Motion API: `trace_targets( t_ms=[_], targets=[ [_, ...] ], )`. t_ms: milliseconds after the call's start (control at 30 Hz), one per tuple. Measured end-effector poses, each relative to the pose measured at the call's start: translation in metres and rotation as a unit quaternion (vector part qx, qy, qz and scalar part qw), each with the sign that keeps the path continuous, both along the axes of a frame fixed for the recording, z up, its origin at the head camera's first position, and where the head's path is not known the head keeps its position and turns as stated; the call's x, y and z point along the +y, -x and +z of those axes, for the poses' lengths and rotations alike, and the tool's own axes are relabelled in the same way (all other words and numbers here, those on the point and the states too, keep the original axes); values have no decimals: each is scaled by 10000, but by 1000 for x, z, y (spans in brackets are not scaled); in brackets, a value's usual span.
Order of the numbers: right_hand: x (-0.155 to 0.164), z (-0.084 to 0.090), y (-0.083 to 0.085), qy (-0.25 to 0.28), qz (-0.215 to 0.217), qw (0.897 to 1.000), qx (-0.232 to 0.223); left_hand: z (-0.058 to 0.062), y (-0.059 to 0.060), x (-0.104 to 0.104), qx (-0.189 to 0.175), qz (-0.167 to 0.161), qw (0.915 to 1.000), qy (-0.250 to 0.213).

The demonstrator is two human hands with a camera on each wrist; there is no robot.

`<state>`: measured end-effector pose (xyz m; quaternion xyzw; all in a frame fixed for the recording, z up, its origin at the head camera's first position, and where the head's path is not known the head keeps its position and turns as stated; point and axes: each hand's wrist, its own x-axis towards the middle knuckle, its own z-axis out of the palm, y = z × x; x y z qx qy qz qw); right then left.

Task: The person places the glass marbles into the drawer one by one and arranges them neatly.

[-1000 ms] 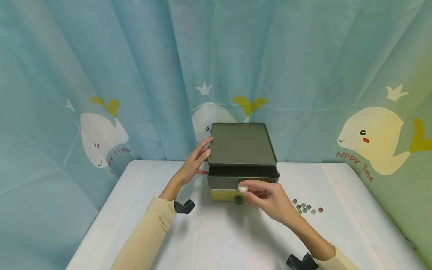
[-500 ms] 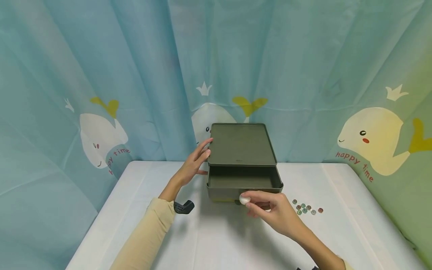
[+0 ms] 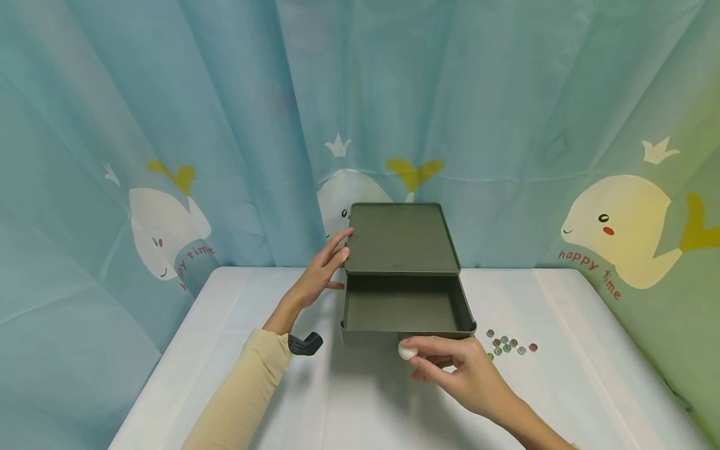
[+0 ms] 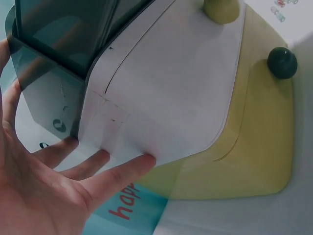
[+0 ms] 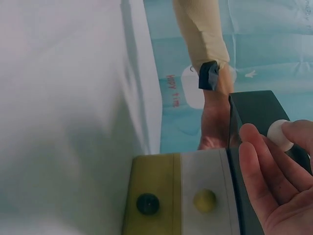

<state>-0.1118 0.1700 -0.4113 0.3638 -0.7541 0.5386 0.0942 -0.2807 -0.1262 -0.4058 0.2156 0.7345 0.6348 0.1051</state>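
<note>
A small drawer cabinet (image 3: pixel 402 237) with a dark green top stands on the table. Its top drawer (image 3: pixel 402 312), also dark green, is pulled far out toward me. At the drawer's front, my right hand (image 3: pixel 464 375) pinches the round white knob (image 3: pixel 407 351) between thumb and index finger. My left hand (image 3: pixel 316 278) rests against the cabinet's left side, fingers spread, as the left wrist view shows. Below the top drawer, the right wrist view shows a white drawer with a yellow knob (image 5: pixel 205 200) and a yellow drawer with a dark green knob (image 5: pixel 147 203), both closed.
Several small round coloured pieces (image 3: pixel 509 344) lie scattered on the white tabletop (image 3: pixel 562 387), right of the cabinet. A blue-green curtain (image 3: pixel 495 125) with printed whales hangs close behind the table and along its sides.
The right hand has drawn the top drawer steadily out toward me by its knob, from slightly open to far out. The left hand has stayed at the cabinet's side.
</note>
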Motion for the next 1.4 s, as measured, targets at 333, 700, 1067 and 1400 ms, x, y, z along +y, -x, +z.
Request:
trace_targets(
  t_ms=[333,700,1067,1400],
  targets=[
    [-1,1,-11,67,130,9995,294,3,1,-1,57,-17,10000,-35],
    [-5,-2,-17,172,210,9982,530,5,1,-2,85,-16,9999,-55],
    [-7,-5,-20,217,328,9979,519,4,0,-2,123,22,9999,-3],
    [26,17,-18,-449,851,9951,233,-2,0,1,102,-2,9999,-25]
  ],
)
